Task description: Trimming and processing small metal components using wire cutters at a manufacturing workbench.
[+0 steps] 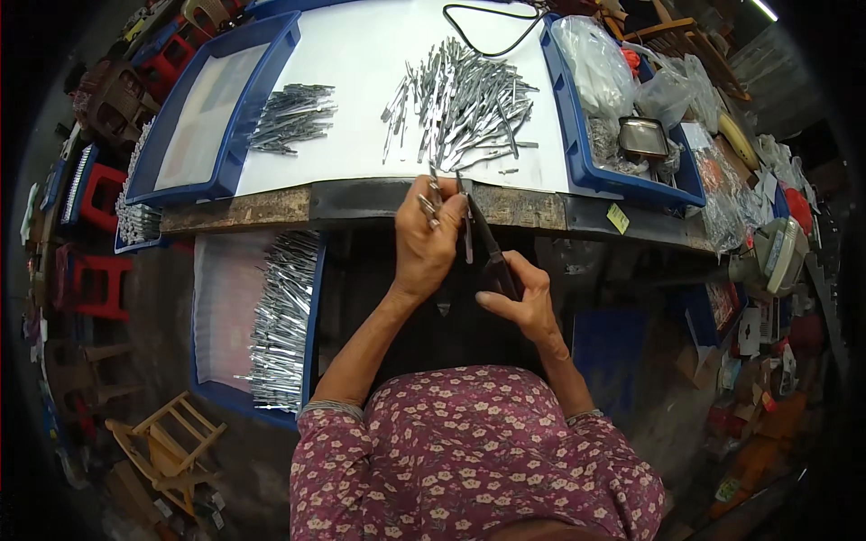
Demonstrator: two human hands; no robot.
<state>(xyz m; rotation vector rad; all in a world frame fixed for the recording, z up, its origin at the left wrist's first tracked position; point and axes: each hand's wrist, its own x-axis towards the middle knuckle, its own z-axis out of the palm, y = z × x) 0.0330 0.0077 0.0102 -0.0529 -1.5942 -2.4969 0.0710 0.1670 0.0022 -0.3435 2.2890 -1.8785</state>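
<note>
At the table's front edge my left hand (426,243) is closed on several thin silvery metal rods (433,203), which stick out between the fingers. My right hand (526,302), lower and to the right, grips a dark tapered tool (488,242). Its narrow end points up beside my left fingertips; its exact kind I cannot make out. Just beyond my hands, a large loose pile of silvery metal rods (469,99) lies on the white table covering (356,54). Left of it is a smaller, neater pile of similar rods (293,117).
A blue tray (233,126) with a pale lining stands at the left. Another blue tray (316,334), below table level, holds many rods. At the right, a blue crate (577,149) holds plastic bags and a metal tin (643,137). A black cord (469,41) loops at the back.
</note>
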